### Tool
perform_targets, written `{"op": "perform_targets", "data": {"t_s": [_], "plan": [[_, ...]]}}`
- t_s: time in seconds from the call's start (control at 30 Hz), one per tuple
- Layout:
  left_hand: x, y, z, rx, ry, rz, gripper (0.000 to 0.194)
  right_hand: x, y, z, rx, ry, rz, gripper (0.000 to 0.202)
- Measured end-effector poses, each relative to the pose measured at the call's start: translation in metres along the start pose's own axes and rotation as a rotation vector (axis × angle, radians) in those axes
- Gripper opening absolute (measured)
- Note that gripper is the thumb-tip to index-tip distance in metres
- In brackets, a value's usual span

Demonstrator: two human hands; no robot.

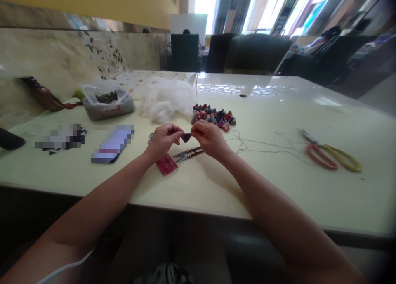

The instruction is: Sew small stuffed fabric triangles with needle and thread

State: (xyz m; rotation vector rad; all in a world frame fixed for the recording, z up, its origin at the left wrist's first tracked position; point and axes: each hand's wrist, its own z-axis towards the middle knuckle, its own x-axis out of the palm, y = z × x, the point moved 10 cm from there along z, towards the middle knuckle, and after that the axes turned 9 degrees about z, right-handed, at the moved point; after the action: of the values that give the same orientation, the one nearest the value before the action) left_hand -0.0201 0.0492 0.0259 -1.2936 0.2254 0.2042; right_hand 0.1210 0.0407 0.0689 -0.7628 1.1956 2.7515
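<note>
Between my two hands is a small dark piece of fabric [186, 138], its lower edge coming to a point. My left hand [163, 141] pinches one end and my right hand [210, 137] pinches the other. Just below them on the table lie thread snips [188, 153], partly under my right hand. A pink patterned fabric square [166, 165] rests beside the tips of the snips. Behind my right hand sits a pile of small stuffed fabric pouches [213, 117] in several colours. Loose dark thread [262, 145] trails across the table to the right.
Scissors [331, 152] with red and yellow handles lie at the right. Leftward are a blurred phone [113, 144], a plastic bag of dried dark bits [108, 102] and a clear bag of white stuffing [163, 102]. A brown bottle [43, 95] lies by the wall. Chairs [258, 55] stand beyond the table.
</note>
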Motion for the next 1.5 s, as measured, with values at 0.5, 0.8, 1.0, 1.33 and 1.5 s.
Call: {"op": "perform_targets", "data": {"t_s": [0.5,0.8,1.0,1.33,1.5], "plan": [[0.018,0.01,-0.001,-0.104,0.178,-0.191,0.026,0.003,-0.027,0.001,0.177,0.114,0.252,0.011],[0.03,0.011,-0.006,-0.135,0.247,-0.3,0.03,0.022,-0.026,-0.007,0.242,0.153,0.479,0.014],[0.031,0.011,-0.005,-0.106,0.195,-0.343,0.033,0.014,-0.015,-0.006,0.137,0.033,0.271,0.008],[0.031,0.015,-0.009,-0.088,0.111,-0.321,0.034,0.022,0.01,-0.007,-0.074,0.058,-0.174,0.005],[0.033,0.009,-0.011,-0.066,0.112,-0.17,0.029,0.031,0.01,-0.01,-0.05,0.137,-0.503,0.012]]}}
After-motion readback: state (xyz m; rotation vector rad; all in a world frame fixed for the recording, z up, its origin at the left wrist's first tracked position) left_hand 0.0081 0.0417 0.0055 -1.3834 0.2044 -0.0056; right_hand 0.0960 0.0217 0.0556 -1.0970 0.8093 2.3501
